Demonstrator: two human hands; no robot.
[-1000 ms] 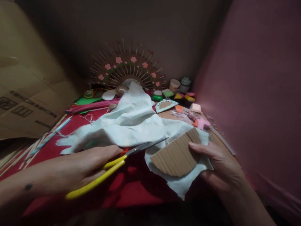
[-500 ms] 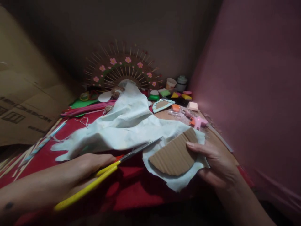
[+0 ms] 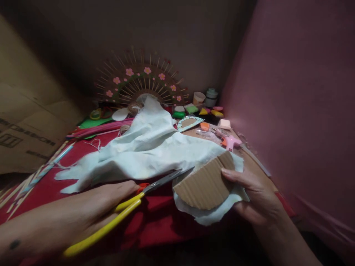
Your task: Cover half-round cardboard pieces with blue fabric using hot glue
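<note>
My left hand (image 3: 113, 201) grips yellow-handled scissors (image 3: 129, 203), whose blades reach right to the edge of the pale blue cloth (image 3: 155, 151), close beside the cardboard piece. Between thumb and fingers, my right hand (image 3: 256, 195) pinches the corrugated cardboard half-round (image 3: 206, 183) together with the cloth under it. A flap of cloth shows below the cardboard's curved edge. From there the cloth spreads back and left over the red table cover. The scissors hide part of my left fingers.
Behind stands a stick fan with pink flowers (image 3: 146, 70). A cloth-edged half-round (image 3: 190, 123), a pink glue gun (image 3: 231, 142), clay packs (image 3: 191, 108) and a cup (image 3: 199, 98) lie at the back right. Sticks (image 3: 36, 181) and a cardboard box (image 3: 24, 111) are at the left.
The scissor blades have moved further along the cloth by the cardboard and look slightly more open. The cardboard and cloth have tilted a little, and the whole view has shifted slightly.
</note>
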